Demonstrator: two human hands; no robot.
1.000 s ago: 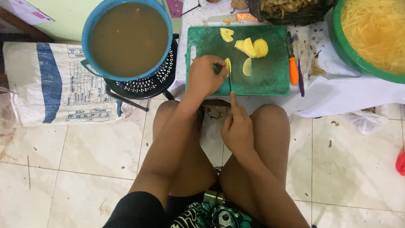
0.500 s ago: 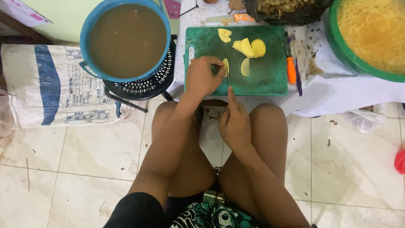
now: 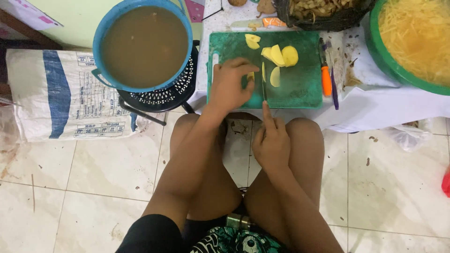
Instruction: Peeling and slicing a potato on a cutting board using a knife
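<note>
A potato piece (image 3: 251, 76), pale yellow, sits on the near left part of a green cutting board (image 3: 300, 86), pinned under the fingertips of the person's left hand (image 3: 228, 86). That hand is curled over the piece, fingers bent and closed down on it, so that only a sliver of yellow shows beside them. Just to its right a knife (image 3: 264, 84) stands edge-down on the board, its thin blade running toward the person. The right hand (image 3: 272, 143) is wrapped shut around the knife's handle, forefinger stretched forward along the back of the blade; the handle itself is hidden inside the grip.

A cut slice (image 3: 275, 77) lies flat just right of the blade. Farther up the board, several more slices (image 3: 280, 54) lean together in a small heap, and two smaller bits (image 3: 252, 40) rest near the far edge. An orange-handled tool (image 3: 325, 75) and a purple one (image 3: 332, 79) lie side by side along the board's right edge, on a white cloth (image 3: 375, 105) covering the low table.

At upper right, a green basin (image 3: 379, 51) holds a mass of fine yellow shreds. A dark basket (image 3: 328, 18) of peelings stands beyond the board. To the left, a blue bucket (image 3: 101, 28) of murky brown water rests on a black stool (image 3: 159, 96), with a white woven sack (image 3: 61, 98) lying on the tiled floor (image 3: 93, 187) beside it. The person sits with bare knees drawn up against the table's near edge.
</note>
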